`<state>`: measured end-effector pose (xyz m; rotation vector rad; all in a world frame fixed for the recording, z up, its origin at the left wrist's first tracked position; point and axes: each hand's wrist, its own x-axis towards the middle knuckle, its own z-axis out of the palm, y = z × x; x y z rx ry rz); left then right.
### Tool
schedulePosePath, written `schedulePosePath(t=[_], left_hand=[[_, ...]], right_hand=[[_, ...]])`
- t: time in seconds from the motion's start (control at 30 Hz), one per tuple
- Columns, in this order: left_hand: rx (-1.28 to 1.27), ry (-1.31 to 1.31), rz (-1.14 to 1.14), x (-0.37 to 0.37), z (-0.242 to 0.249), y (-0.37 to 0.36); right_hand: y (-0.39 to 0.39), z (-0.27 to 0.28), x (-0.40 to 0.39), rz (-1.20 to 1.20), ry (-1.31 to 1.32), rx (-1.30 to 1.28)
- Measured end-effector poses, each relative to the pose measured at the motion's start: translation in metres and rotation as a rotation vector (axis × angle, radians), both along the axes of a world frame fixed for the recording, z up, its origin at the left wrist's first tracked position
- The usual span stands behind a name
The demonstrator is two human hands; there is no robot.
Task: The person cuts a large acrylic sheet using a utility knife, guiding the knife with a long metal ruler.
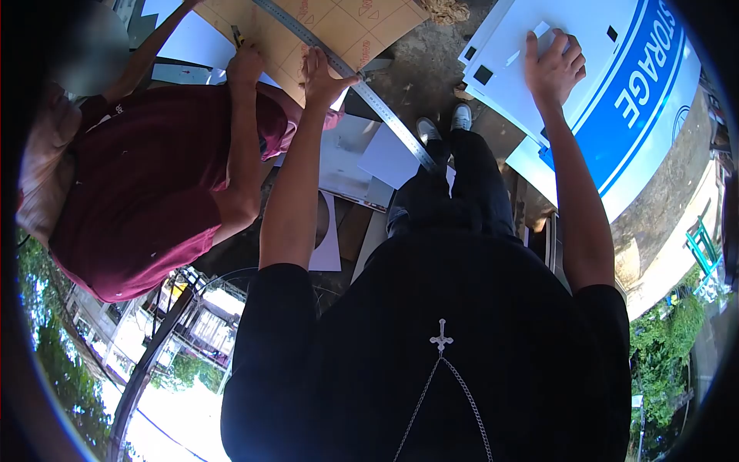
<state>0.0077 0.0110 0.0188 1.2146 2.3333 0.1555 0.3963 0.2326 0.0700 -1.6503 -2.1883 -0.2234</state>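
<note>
My left hand lies over a long steel ruler, its fingers and thumb spread and pressing it onto a brown paper-faced sheet with red print and lines. One end of the ruler runs past the sheet's edge toward my legs. Fingers apart, my right hand rests on a white panel with a blue band reading "STORAGE". It appears to hold nothing. Beside the ruler, a co-worker's hand holds a yellow and black utility knife at the brown sheet.
The co-worker in a maroon shirt leans in close on my left. Pale offcut sheets lie between us on the ground, near my shoes. A crumpled tan bundle is at the far side. A green frame stands off to the right.
</note>
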Motion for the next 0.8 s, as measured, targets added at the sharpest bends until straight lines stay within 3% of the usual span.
schedulePosePath(t=[0.33,0.8], left_hand=[[0.087,0.0,0.031,0.003,-0.014,-0.005],[-0.005,-0.006,0.067,0.01,-0.005,-0.002]], right_hand=[[0.0,-0.003,0.002,0.005,-0.015,0.014],[0.0,-0.002,0.002,0.018,0.006,0.001]])
